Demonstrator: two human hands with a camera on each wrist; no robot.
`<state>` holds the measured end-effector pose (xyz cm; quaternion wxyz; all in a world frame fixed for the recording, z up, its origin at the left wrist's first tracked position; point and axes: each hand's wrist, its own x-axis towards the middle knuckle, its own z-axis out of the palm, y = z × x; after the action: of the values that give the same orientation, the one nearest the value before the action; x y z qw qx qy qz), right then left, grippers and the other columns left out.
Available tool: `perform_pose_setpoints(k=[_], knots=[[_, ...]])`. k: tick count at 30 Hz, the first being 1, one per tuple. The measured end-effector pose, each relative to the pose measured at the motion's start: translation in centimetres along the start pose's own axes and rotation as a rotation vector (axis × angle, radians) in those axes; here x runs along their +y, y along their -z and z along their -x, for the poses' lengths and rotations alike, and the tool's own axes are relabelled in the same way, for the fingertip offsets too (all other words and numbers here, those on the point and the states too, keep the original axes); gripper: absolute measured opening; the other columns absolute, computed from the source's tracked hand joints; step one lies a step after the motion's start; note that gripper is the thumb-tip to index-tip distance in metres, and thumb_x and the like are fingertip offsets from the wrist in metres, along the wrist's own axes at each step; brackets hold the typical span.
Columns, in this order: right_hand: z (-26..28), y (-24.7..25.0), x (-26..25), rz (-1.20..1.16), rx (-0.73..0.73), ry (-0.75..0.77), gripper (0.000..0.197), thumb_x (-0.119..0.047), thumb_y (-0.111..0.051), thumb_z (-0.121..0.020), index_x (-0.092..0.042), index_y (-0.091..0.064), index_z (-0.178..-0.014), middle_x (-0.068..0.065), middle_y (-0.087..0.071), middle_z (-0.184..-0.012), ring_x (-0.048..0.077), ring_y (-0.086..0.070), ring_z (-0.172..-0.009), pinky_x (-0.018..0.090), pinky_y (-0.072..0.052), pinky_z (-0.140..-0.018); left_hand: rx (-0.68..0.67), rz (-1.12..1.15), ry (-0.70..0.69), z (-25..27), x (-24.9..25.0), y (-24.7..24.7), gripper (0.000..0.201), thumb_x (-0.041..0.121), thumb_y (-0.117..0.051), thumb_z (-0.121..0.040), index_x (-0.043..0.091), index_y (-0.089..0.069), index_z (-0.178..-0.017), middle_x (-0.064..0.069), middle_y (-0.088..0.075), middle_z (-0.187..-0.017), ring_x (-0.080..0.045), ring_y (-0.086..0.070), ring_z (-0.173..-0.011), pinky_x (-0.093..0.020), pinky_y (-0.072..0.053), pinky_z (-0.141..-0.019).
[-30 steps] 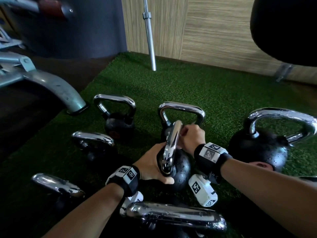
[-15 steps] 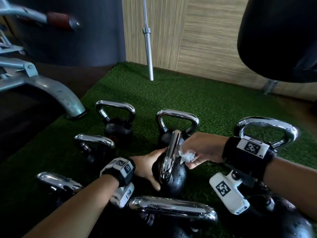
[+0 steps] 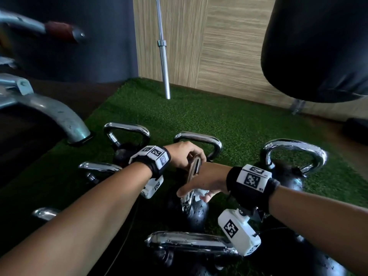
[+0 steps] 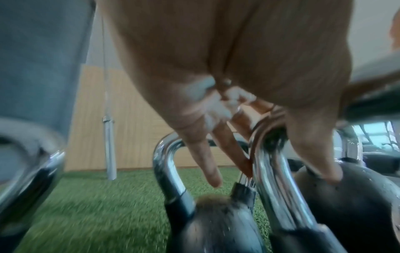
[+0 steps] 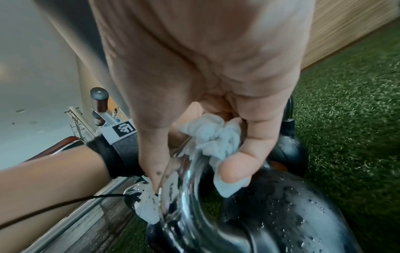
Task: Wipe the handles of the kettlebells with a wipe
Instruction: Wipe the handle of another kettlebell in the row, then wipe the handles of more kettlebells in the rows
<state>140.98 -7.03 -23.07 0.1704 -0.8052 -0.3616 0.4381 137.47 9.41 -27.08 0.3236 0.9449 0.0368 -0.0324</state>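
Note:
Several black kettlebells with chrome handles stand on green turf (image 3: 229, 120). The middle kettlebell (image 3: 197, 213) has its handle (image 3: 194, 169) edge-on to me. My left hand (image 3: 190, 158) grips the top of that handle, fingers (image 4: 203, 159) on one side and thumb on the other. My right hand (image 3: 193, 196) is lower, on the near leg of the same handle. It pinches a crumpled white wipe (image 5: 216, 137) around the chrome (image 5: 184, 186) between thumb and fingers. Water drops dot the iron ball (image 5: 281, 214).
Other kettlebells crowd round: behind (image 3: 199, 139), back left (image 3: 127, 130), left (image 3: 99, 167), right (image 3: 294, 152), and one close in front (image 3: 189, 242). A barbell (image 3: 163, 60) leans in the corner. A black punching bag (image 3: 318, 46) hangs upper right. A machine leg (image 3: 59, 116) stands left.
My left hand has gone from the kettlebell's ball up to the top of its handle. My right hand has slid the wipe from the top down the near leg.

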Motion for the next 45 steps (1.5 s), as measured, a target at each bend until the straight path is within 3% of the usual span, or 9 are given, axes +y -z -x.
perform_pose_setpoints(k=[3, 7, 11, 19, 23, 31, 35, 39, 45], knots=[[0.5, 0.0, 0.1, 0.058, 0.043, 0.032, 0.032, -0.03, -0.091, -0.075, -0.01, -0.067, -0.07, 0.004, -0.058, -0.064, 0.016, -0.06, -0.048, 0.028, -0.06, -0.064, 0.12, 0.02, -0.008, 1.0, -0.3, -0.7, 0.027, 0.009, -0.068, -0.082, 0.031, -0.072, -0.098, 0.013, -0.074, -0.091, -0.005, -0.069, -0.086, -0.026, -0.056, -0.086], [0.9, 1.0, 0.5, 0.243, 0.098, 0.03, 0.033, -0.03, -0.092, -0.068, -0.011, -0.066, -0.071, 0.003, -0.063, -0.058, 0.019, -0.071, -0.058, 0.031, -0.06, -0.081, 0.3, 0.007, 0.031, 3.1, -1.9, -1.8, 0.026, 0.03, -0.071, -0.076, 0.042, -0.069, -0.098, 0.014, -0.074, -0.094, -0.002, -0.07, -0.088, -0.031, -0.058, -0.086], [1.4, 2.5, 1.0, 0.451, 0.16, 0.044, 0.032, -0.03, -0.09, -0.069, -0.014, -0.065, -0.06, 0.003, -0.07, -0.059, 0.011, -0.068, -0.052, 0.022, -0.049, -0.062, 0.551, -0.093, 0.102, 6.1, -2.9, -2.8, 0.03, 0.033, -0.081, -0.078, 0.043, -0.071, -0.104, 0.018, -0.075, -0.09, 0.0, -0.069, -0.084, -0.023, -0.054, -0.076], [0.8, 4.1, 2.7, 0.665, 0.345, 0.144, 0.037, -0.028, -0.089, -0.075, -0.008, -0.074, -0.103, -0.005, -0.053, -0.072, 0.02, -0.06, -0.082, 0.022, -0.034, -0.053, 0.511, -0.065, 0.208, 9.9, -2.3, -2.8, 0.044, 0.047, -0.087, -0.074, 0.031, -0.077, -0.114, 0.019, -0.075, -0.108, 0.008, -0.065, -0.097, -0.008, -0.045, -0.087], [1.3, 3.5, 3.5, 0.654, 0.378, 0.173, 0.044, -0.027, -0.084, -0.083, -0.012, -0.069, -0.121, 0.009, -0.07, -0.108, 0.027, -0.069, -0.101, 0.025, -0.043, -0.071, 0.442, -0.037, 0.186, 10.2, -1.7, -2.0, 0.043, 0.042, -0.085, -0.078, 0.026, -0.077, -0.117, 0.018, -0.072, -0.118, 0.021, -0.057, -0.098, -0.002, -0.041, -0.096], [2.6, 4.8, 0.6, 0.714, 0.441, 0.397, 0.023, -0.032, -0.075, -0.082, -0.01, -0.076, -0.09, 0.007, -0.072, -0.084, 0.029, -0.069, -0.089, 0.035, -0.052, -0.075, 0.207, 0.003, 0.418, 13.9, -1.2, -1.2, 0.061, 0.029, -0.073, -0.092, 0.036, -0.049, -0.148, 0.019, -0.064, -0.133, 0.014, -0.066, -0.1, -0.015, -0.05, -0.094], [2.2, 5.1, -1.2, 0.566, 0.194, 0.424, 0.033, -0.042, -0.082, -0.078, -0.017, -0.078, -0.099, -0.003, -0.079, -0.081, 0.012, -0.072, -0.078, 0.034, -0.055, -0.079, 0.185, 0.074, 0.463, 16.1, -0.3, -2.0, 0.046, 0.014, -0.065, -0.097, 0.045, -0.061, -0.13, 0.027, -0.071, -0.117, 0.013, -0.067, -0.099, -0.021, -0.056, -0.093], [2.9, 4.5, -0.9, 0.482, 0.085, 0.409, 0.037, -0.049, -0.082, -0.079, -0.017, -0.077, -0.095, -0.007, -0.078, -0.075, 0.004, -0.073, -0.071, 0.029, -0.052, -0.073, -0.109, 0.177, 0.537, 17.6, -0.2, -5.1, 0.066, -0.01, -0.055, -0.092, 0.051, -0.068, -0.114, 0.023, -0.072, -0.117, 0.005, -0.069, -0.106, -0.03, -0.056, -0.098], [4.3, 2.4, 0.1, 0.212, -0.081, 0.207, 0.057, -0.048, -0.054, -0.103, 0.005, -0.073, -0.101, 0.012, -0.078, -0.09, 0.024, -0.076, -0.08, 0.03, -0.056, -0.079, -0.465, 0.298, 0.313, 19.0, -0.3, -8.9, 0.084, 0.024, -0.087, -0.078, 0.042, -0.042, -0.147, 0.024, -0.061, -0.136, 0.006, -0.056, -0.126, -0.019, -0.045, -0.106]])
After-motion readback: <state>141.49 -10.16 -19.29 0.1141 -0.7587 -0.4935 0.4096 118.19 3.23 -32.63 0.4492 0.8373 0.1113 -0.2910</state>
